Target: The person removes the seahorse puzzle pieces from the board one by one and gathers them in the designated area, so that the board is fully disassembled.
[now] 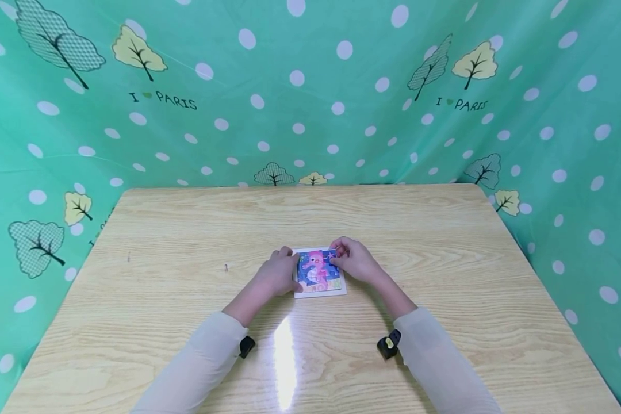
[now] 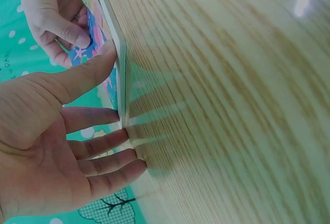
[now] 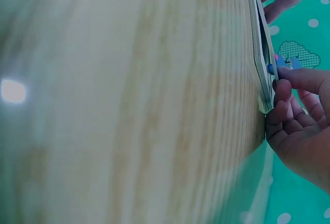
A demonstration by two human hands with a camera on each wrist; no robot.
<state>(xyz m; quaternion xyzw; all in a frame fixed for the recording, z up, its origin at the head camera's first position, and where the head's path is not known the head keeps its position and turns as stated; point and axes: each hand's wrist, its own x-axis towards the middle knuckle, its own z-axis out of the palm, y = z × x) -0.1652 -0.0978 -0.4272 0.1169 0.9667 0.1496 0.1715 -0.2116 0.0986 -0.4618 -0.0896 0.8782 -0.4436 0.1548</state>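
Note:
A small jigsaw puzzle (image 1: 318,269) with a pink seahorse on blue lies over a white tray (image 1: 321,295) on the table. My left hand (image 1: 278,272) is at its left side, with the thumb on the puzzle's edge. In the left wrist view the other fingers of this hand (image 2: 67,141) stretch out straight, tips against the tray's side and the table. At the upper right, my right hand (image 1: 356,261) pinches the puzzle's edge between thumb and curled index finger. In the right wrist view that edge stands raised, with a dark gap above the tray (image 3: 258,44).
The wooden table (image 1: 186,230) spreads around the puzzle. A green polka-dot curtain (image 1: 315,86) hangs behind it and along both sides. A small dark mark (image 1: 226,267) shows on the tabletop to the left. Black wrist devices (image 1: 388,345) sit at the sleeves.

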